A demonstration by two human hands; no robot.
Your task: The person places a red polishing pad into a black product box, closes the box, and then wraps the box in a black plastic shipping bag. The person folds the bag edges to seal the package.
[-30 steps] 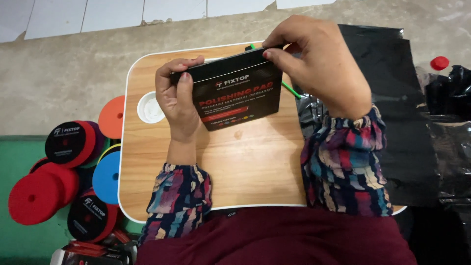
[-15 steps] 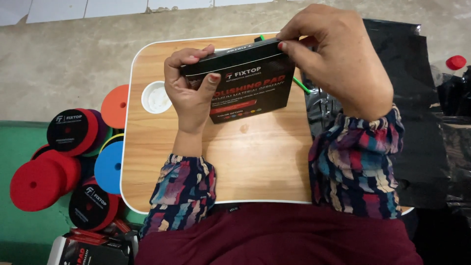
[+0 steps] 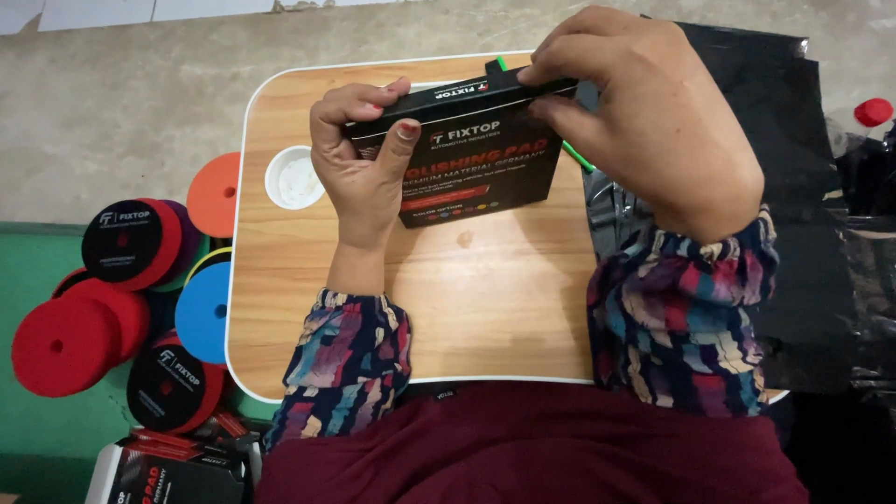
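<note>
A rounded-corner wooden lap surface with a white rim point(image 3: 280, 373) fills the middle of the head view, resting over the person's dark red lap. Off its right edge lies a crumpled black plastic sheet point(image 3: 812, 280), with a small red cap point(image 3: 874, 111) at its far end. Off the left edge, on a green mat, sits a cluster of round foam polishing pads point(image 3: 65, 341) in red, orange, blue and black-faced colours, and near the front left corner lies a stack of flat black printed cartons point(image 3: 163, 471). Held above the far half of the surface, tilted with its printed face toward the camera, is a flat black cardboard box with red and white print point(image 3: 476, 173). The right hand point(image 3: 653, 131) has its grip closed on the box's upper right edge, fingertips pinching the top flap. The left hand point(image 3: 359, 163) grasps the box's left end, thumb pressed on the front face and fingers curled over the top. A round white recessed cup holder point(image 3: 294, 177) sits near the left edge of the surface, just beside the left hand. A thin green strip point(image 3: 579, 157) pokes out from behind the box on its right side.
</note>
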